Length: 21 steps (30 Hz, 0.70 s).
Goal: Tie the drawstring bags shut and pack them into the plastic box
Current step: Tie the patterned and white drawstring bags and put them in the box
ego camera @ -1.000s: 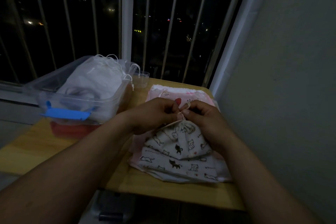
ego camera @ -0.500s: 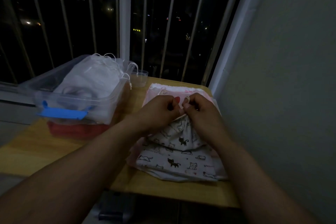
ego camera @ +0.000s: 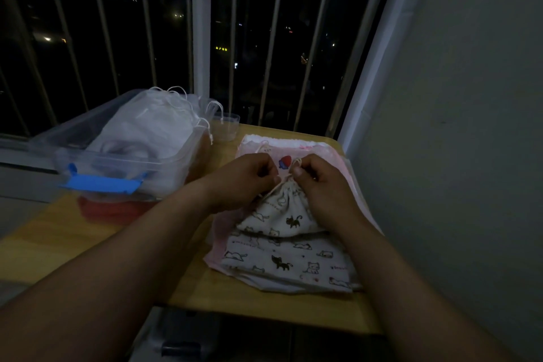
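Right of the clear, blue-latched plastic box (ego camera: 123, 160), a white cat-print cloth drawstring bag (ego camera: 283, 214) lies lengthwise, gathered neck pointing away from the person. Curled fingers (ego camera: 266, 169) of the left hand (ego camera: 244, 178) and right hand (ego camera: 321, 185) pinch its pale cord (ego camera: 274, 190), now drawn farther apart.

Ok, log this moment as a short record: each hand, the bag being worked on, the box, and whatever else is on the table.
left hand: pinches the drawstring at the bag's neck
right hand: pinches the same cord, a loop showing above its fingers
bag in work: cat-print bag, neck gathered, lying on the stack
stack of flat bags: cat-print and pink, under both hands
plastic box: left of the stack, open, heaped with white bags
clear cup: behind, between box and stack
table: wooden
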Each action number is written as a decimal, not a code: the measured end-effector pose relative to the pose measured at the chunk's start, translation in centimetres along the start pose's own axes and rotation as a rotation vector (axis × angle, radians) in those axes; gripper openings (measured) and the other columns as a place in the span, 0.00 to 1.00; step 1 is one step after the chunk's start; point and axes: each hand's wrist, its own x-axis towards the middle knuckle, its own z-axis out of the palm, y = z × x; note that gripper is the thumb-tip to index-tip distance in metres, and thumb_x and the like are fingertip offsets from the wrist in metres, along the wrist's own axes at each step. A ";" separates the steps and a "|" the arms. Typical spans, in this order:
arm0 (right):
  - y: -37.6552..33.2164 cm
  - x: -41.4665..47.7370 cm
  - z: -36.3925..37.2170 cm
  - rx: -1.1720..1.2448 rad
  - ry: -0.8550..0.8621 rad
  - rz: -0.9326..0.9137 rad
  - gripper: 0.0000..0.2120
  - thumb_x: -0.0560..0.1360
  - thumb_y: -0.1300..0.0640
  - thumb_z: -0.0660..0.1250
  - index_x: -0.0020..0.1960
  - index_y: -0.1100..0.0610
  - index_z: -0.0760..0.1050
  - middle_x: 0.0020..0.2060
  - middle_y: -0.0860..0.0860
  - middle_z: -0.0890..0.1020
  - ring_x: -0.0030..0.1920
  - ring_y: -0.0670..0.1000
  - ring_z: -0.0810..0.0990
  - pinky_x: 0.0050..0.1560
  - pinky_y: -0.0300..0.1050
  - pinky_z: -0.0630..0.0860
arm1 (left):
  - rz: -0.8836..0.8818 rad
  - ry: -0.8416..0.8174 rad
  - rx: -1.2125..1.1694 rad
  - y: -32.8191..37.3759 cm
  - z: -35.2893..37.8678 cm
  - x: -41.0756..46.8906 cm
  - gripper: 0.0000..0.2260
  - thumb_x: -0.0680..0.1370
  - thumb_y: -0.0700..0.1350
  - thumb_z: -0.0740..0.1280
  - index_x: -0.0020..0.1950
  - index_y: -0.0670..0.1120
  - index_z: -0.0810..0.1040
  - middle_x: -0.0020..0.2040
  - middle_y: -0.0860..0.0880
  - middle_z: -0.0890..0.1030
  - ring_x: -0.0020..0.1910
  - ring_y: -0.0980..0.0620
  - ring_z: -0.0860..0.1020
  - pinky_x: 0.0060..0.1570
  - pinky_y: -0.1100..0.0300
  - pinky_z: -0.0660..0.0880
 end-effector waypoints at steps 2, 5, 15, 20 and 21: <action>-0.1 0.2 -0.3 0.032 0.036 0.025 0.10 0.83 0.52 0.65 0.48 0.56 0.80 0.44 0.52 0.84 0.46 0.49 0.81 0.51 0.46 0.78 | 0.034 0.067 0.111 -0.1 -0.3 0.1 0.04 0.83 0.46 0.66 0.52 0.47 0.78 0.48 0.47 0.82 0.48 0.47 0.81 0.51 0.48 0.82; -0.5 0.0 -0.6 0.033 0.045 0.026 0.10 0.83 0.52 0.66 0.49 0.57 0.81 0.46 0.55 0.84 0.49 0.55 0.81 0.54 0.51 0.78 | 0.094 0.163 0.246 -0.4 -0.5 0.1 0.04 0.83 0.47 0.66 0.51 0.48 0.77 0.45 0.50 0.80 0.44 0.52 0.79 0.46 0.53 0.79; -0.4 -0.8 -1.0 0.069 0.016 0.114 0.10 0.82 0.51 0.67 0.42 0.50 0.79 0.41 0.51 0.83 0.44 0.51 0.80 0.55 0.56 0.78 | 0.202 0.205 0.504 -1.1 0.1 -0.4 0.05 0.85 0.49 0.60 0.51 0.50 0.71 0.41 0.51 0.77 0.40 0.52 0.76 0.44 0.47 0.79; -0.8 -0.5 -1.6 0.108 0.004 0.120 0.09 0.83 0.49 0.65 0.45 0.45 0.80 0.46 0.48 0.85 0.50 0.52 0.84 0.57 0.58 0.81 | 0.224 0.321 0.370 -1.1 1.0 -0.4 0.04 0.84 0.49 0.62 0.50 0.53 0.71 0.42 0.54 0.78 0.41 0.55 0.77 0.43 0.51 0.81; -0.8 -0.5 -1.7 0.094 -0.025 0.122 0.08 0.83 0.48 0.65 0.48 0.46 0.80 0.48 0.47 0.85 0.51 0.51 0.84 0.57 0.56 0.81 | 0.207 0.345 0.326 -1.1 1.3 -0.2 0.04 0.84 0.49 0.63 0.50 0.52 0.72 0.42 0.54 0.78 0.41 0.55 0.78 0.43 0.51 0.81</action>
